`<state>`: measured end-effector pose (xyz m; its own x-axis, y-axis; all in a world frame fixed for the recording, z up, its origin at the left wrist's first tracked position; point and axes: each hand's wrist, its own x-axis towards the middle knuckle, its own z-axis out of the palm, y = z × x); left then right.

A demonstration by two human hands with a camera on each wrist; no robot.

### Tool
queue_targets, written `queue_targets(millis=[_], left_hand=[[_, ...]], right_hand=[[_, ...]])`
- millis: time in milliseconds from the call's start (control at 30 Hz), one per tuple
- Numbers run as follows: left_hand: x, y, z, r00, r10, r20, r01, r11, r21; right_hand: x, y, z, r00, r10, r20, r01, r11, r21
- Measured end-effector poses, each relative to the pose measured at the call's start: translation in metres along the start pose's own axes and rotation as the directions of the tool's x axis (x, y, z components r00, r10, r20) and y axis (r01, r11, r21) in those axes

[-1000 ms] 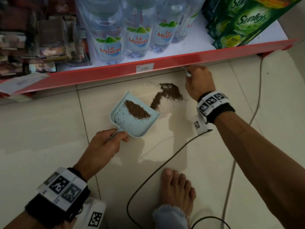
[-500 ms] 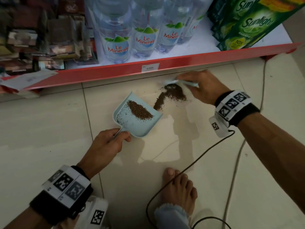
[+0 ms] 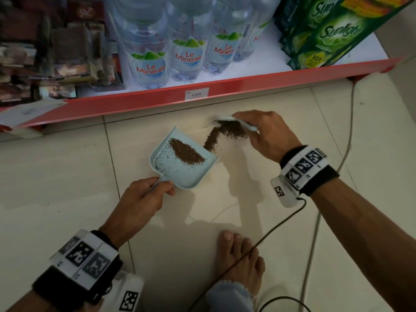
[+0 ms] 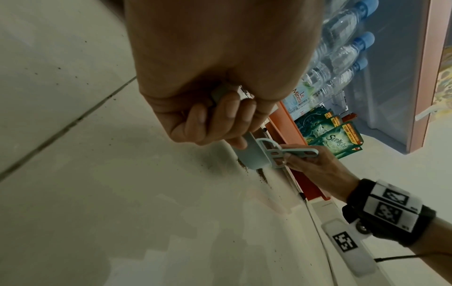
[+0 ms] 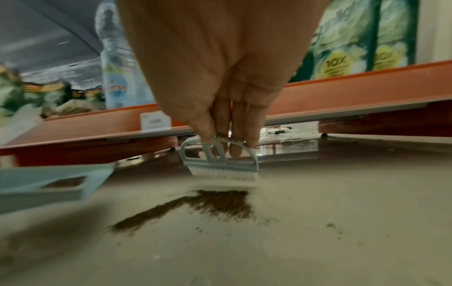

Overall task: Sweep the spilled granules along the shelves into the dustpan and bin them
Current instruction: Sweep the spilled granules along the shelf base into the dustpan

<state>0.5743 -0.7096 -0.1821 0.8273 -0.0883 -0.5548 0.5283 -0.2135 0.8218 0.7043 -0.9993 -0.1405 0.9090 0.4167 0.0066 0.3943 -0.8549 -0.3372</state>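
While I crouch at the foot of the red shelf edge (image 3: 225,85), my left hand (image 3: 139,203) grips the handle of the pale blue dustpan (image 3: 177,174), fingers curled round it, and holds the pan flat on the tiled floor (image 3: 56,176) just in front of that edge. A mound of brown granules (image 3: 185,152) already lies inside the pan, with loose specks scattered toward its back wall. My right hand (image 3: 267,136) pinches the handle of a small blue hand brush (image 5: 220,164) — fingertips (image 5: 252,139) closed on its looped grip — with the white bristles down on the floor close under the shelf edge. More spilled granules (image 5: 220,203) sit on the tiles between the brush and the dustpan's open lip, trailing in a dark streak that reaches the lip; a few stray grains lie farther out from the shelf edge. Above the edge stand Le Minerale water bottles (image 3: 189,57), and green Sunlight pouches (image 3: 326,41) lean at the bottles' right. A price tag (image 3: 197,93) is fixed to the shelf edge. My bare foot (image 3: 243,262) rests on the floor well back from the edge, a black cable (image 3: 254,246) crossing it — both wrists wear marker-printed bands.
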Motion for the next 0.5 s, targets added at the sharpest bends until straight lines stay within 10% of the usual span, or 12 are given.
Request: queue_targets(millis=[200, 367, 500], left_hand=[[0.002, -0.003, 0.004, 1.000, -0.005, 0.014, 0.005, 0.999, 0.034], [0.007, 0.002, 0.007, 1.000, 0.023, 0.010, -0.023, 1.000, 0.010], [0.005, 0.007, 0.001, 1.000, 0.021, -0.001, -0.021, 1.000, -0.006]], right_hand=[[0.015, 0.037, -0.007, 0.937, 0.328, -0.122, -0.344, 0.926, -0.154], [-0.015, 0.010, 0.010, 0.980, 0.193, 0.043, -0.193, 0.981, -0.010], [-0.029, -0.001, 0.003, 0.990, 0.132, -0.058, -0.130, 0.991, 0.033]])
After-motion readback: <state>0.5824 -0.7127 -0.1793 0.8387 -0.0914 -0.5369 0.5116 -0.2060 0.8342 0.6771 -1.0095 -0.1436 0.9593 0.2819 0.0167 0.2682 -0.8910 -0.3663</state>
